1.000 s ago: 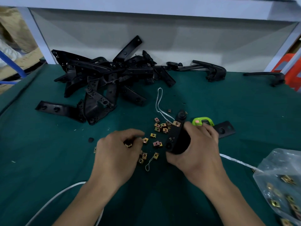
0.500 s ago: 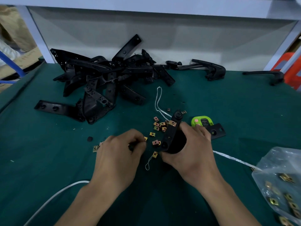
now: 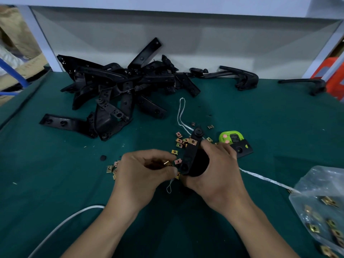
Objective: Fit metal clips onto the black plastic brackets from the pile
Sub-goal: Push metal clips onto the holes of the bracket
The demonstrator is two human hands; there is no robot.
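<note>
A black bracket (image 3: pixel 190 155) stands upright in the curled right hand (image 3: pixel 214 175), a fitted clip (image 3: pixel 193 141) near its top. Just beside its lower end, the left hand (image 3: pixel 141 175) pinches a metal clip (image 3: pixel 167 162). Loose clips (image 3: pixel 179 135) dot the green surface (image 3: pixel 55 174); the bracket pile (image 3: pixel 119 90) lies behind.

Two hands are working over the counter (image 3: pixel 55 164). The left hand (image 3: pixel 143 170) is pinching one metal clip (image 3: pixel 166 162). The right hand (image 3: pixel 217 170) is holding one black bracket (image 3: pixel 191 153), which is carrying one fitted clip (image 3: pixel 193 141). About a dozen loose clips (image 3: pixel 179 145) are lying around them, some hidden. The bracket pile (image 3: pixel 119 94) is too tangled for counting. Two more brackets (image 3: pixel 242 75) are lying apart behind it. One green clicker (image 3: pixel 230 137), one plastic bag (image 3: pixel 320 179) showing about nine clips, one string (image 3: pixel 181 116), one white cable (image 3: pixel 61 224) and one black cap (image 3: pixel 103 157) are lying there too.
</note>
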